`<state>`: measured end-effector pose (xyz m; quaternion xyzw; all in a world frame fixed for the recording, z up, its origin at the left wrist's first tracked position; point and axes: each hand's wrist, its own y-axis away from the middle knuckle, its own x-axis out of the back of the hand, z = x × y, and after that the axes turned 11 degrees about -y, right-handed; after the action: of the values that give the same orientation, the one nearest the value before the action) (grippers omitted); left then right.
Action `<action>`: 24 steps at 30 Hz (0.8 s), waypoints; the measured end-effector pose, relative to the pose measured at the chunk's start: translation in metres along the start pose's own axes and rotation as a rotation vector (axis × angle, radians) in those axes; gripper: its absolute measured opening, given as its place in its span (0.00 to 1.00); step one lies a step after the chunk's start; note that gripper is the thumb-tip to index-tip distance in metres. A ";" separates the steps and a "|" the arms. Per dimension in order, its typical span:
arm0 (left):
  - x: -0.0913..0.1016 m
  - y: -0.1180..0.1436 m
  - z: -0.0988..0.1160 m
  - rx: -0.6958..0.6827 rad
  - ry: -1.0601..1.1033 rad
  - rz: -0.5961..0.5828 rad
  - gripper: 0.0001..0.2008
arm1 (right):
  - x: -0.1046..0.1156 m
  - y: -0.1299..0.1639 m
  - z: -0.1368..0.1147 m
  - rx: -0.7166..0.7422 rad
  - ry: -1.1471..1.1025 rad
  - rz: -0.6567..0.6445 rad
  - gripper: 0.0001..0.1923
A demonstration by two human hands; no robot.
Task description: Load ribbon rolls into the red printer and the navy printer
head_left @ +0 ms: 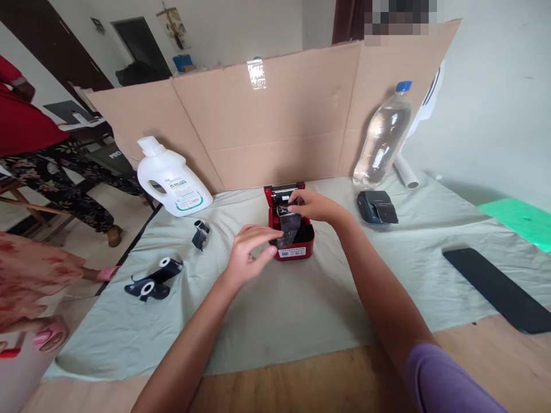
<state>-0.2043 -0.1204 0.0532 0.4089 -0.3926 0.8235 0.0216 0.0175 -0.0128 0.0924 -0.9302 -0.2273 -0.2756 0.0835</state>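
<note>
A small red printer [307,250] stands in the middle of the cloth, its lid [269,195] raised. Just above its opening is a small roll with a dark, crinkled strip [289,228] hanging from it. My right hand [314,205] grips the roll from the right with bent fingers. From the left, my left hand [253,246] has its thumb and forefinger at the strip's lower end, closed about it. Part of the printer's inside is hidden behind the strip and my fingers.
On the left lie dark rolls [161,271] and a smaller roll [200,235], near a white jug [174,180]. A water bottle [383,140], a dark portable device [376,207] and a black phone [495,287] are on the right. A cardboard screen [275,126] stands behind. People are at the left.
</note>
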 end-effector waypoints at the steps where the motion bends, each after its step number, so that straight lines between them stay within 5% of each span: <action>1: 0.001 -0.004 0.002 0.082 -0.004 0.071 0.14 | 0.001 0.003 -0.005 0.016 -0.007 0.035 0.10; 4: 0.001 -0.022 0.010 0.297 -0.097 0.181 0.12 | -0.001 0.012 -0.020 0.058 -0.030 0.134 0.10; 8: -0.008 -0.048 0.025 0.430 -0.087 0.089 0.27 | -0.013 0.023 -0.039 0.066 -0.050 0.266 0.12; 10: -0.015 -0.054 0.031 0.478 -0.030 0.057 0.27 | -0.017 0.030 -0.047 0.060 -0.056 0.299 0.13; 15: -0.027 -0.056 0.030 0.565 0.400 0.134 0.16 | -0.004 0.043 -0.055 0.122 -0.074 0.115 0.12; 19: -0.034 -0.056 0.023 0.758 0.889 0.112 0.23 | 0.014 0.044 -0.044 0.255 0.028 0.070 0.15; 24: -0.026 -0.055 0.017 0.858 0.921 -0.001 0.29 | 0.010 0.029 -0.023 0.249 0.110 0.077 0.15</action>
<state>-0.1560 -0.0865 0.0760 -0.0153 0.0226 0.9994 0.0228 0.0280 -0.0411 0.1164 -0.9041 -0.2192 -0.2925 0.2213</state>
